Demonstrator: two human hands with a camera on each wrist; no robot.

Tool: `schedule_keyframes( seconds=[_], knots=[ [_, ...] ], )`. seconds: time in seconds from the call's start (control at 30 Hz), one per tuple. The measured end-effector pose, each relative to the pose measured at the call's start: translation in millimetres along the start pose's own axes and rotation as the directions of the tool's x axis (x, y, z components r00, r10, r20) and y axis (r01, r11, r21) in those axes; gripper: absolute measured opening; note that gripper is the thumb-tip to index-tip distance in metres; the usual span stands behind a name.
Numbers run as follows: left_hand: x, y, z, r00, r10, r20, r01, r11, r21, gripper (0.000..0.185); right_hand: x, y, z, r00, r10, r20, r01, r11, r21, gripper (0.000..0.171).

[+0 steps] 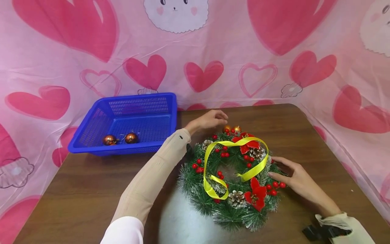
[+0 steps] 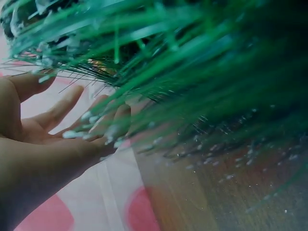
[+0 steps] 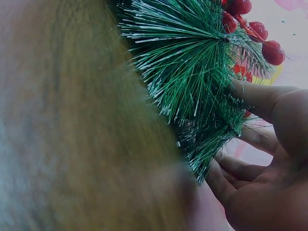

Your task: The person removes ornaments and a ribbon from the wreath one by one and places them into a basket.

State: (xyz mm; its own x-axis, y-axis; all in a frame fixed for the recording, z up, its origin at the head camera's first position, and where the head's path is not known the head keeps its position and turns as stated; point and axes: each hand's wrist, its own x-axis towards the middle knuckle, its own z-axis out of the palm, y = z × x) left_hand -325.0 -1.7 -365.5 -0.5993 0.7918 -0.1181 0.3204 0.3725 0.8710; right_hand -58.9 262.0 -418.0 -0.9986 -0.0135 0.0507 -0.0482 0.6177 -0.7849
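We see a Christmas wreath [image 1: 234, 176] lying flat on the brown table [image 1: 76, 196], with our two hands at opposite sides of it. Our left hand [image 1: 208, 120] hangs over the far rim with its fingers loosely relaxed and holding nothing; the left wrist view shows those fingers [image 2: 67, 108] spread just beside the frosted green needles [image 2: 192, 62]. Right next to that hand's fingertips sit two small copper-gold baubles [image 1: 232, 129] on the wreath. Our right hand [image 1: 300, 183] rests at the wreath's near right edge, its fingers [image 3: 257, 98] straight and pressing against the needles, without curling round them. Just beside these fingers lie red berries [image 1: 275, 184] and a red poinsettia [image 1: 257, 196]. A yellow ribbon [image 1: 236, 162] loops loosely across the wreath between our two hands. Well off to the far side of our left hand stands a blue basket [image 1: 91, 127], holding two copper baubles [image 1: 120, 139].
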Motion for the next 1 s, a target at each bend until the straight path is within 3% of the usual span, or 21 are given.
schedule_keyframes(
  seconds=[0.27,0.6,0.73,1.0],
  knots=[
    [0.9,-3.5,3.5,0.991,-0.02,0.133,0.014,0.999,0.045,0.044,0.4,0.3,0.0,1.0,-0.014,0.001,0.014,1.0,0.021,0.052],
    [2.9,-4.2,8.9,0.986,-0.028,0.166,0.009,0.993,0.115,0.04,0.4,-0.5,-0.7,1.0,-0.014,0.003,0.014,1.0,0.009,0.051],
    [3.0,-2.4,9.7,0.988,-0.009,0.152,-0.02,0.981,0.191,0.038,0.2,-1.9,-1.1,1.0,-0.003,0.007,0.003,1.0,0.001,0.052],
    [1.1,2.0,12.4,0.998,-0.031,0.062,0.013,0.963,0.27,0.031,0.2,-4.0,-1.3,1.0,-0.001,0.013,0.001,1.0,0.001,0.053]
  ],
)
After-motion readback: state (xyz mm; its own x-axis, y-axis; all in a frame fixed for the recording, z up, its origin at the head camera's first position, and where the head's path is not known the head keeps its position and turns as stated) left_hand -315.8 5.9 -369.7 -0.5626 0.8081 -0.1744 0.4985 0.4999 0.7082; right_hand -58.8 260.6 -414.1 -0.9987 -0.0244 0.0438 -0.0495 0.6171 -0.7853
